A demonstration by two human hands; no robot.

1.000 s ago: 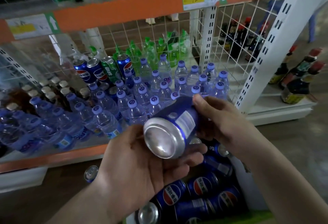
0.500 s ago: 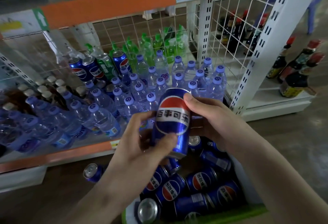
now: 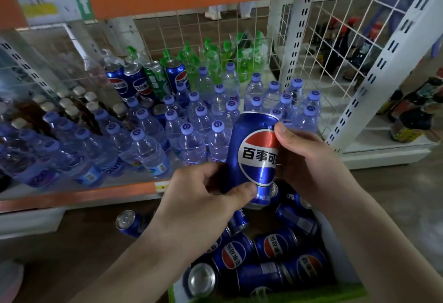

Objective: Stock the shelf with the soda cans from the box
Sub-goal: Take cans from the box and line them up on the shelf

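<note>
A blue soda can (image 3: 254,156) stands upright in front of the shelf, held by both hands. My left hand (image 3: 203,204) grips its lower part, thumb across the front. My right hand (image 3: 309,166) grips its right side, thumb near the top rim. Below them, the box (image 3: 345,290) holds several more blue cans (image 3: 275,250) lying on their sides. At the back of the lower shelf (image 3: 96,194) three blue cans (image 3: 134,82) and a green can (image 3: 155,79) stand.
Many small water bottles (image 3: 191,130) fill the shelf front and middle; green bottles (image 3: 215,58) stand behind them. One blue can (image 3: 130,222) lies on the floor left of the box. A white upright post (image 3: 383,62) and dark sauce bottles (image 3: 414,115) are at right.
The can went from lying tilted with its bottom toward me to standing upright with its logo facing me. Both hands kept hold of it and raised it slightly toward the shelf.
</note>
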